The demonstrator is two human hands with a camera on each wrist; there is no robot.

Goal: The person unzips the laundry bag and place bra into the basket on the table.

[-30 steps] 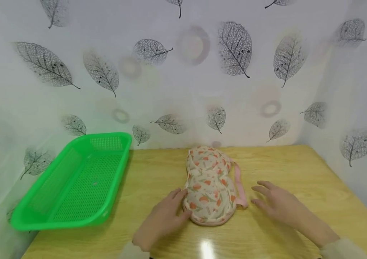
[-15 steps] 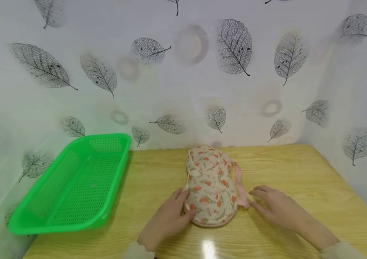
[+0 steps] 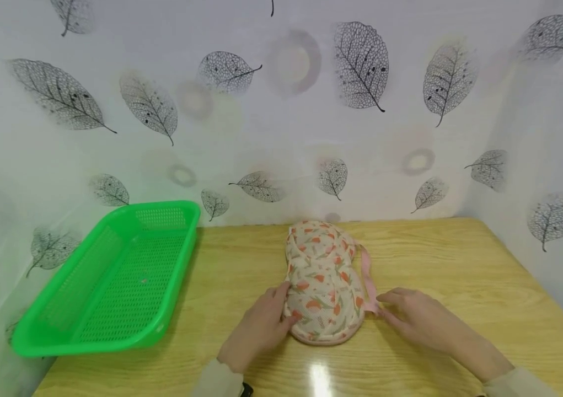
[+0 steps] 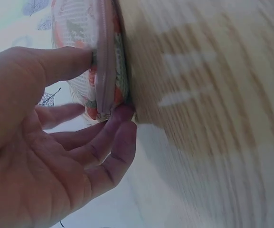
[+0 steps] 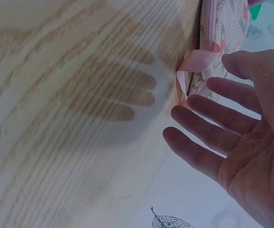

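Note:
A zippered pouch point(image 3: 318, 292) with a tulip print and a narrowed waist lies lengthwise on the table, a pink strap point(image 3: 368, 278) looping along its right side. My left hand point(image 3: 261, 320) holds its left edge; in the left wrist view the thumb point(image 4: 72, 61) touches it beside the zipper point(image 4: 107, 57) while the curled fingertips meet its lower edge. On the other side, my right hand point(image 3: 420, 320) is at the strap's near end. The right wrist view shows its fingers point(image 5: 217, 116) spread and fairly straight, the thumb close to the strap point(image 5: 198, 61), not wrapped around it.
A green plastic basket point(image 3: 162, 325) with perforated sides and floor stands on the left. Wood-grain tabletop point(image 3: 450, 259) surrounds the pouch. Behind the table hangs a pale curtain point(image 3: 271, 127) printed with leaves.
My right hand has moved left until its fingertips reach the strap's end. My left hand has shifted slightly right along the pouch's edge. The pouch has stayed about where it was.

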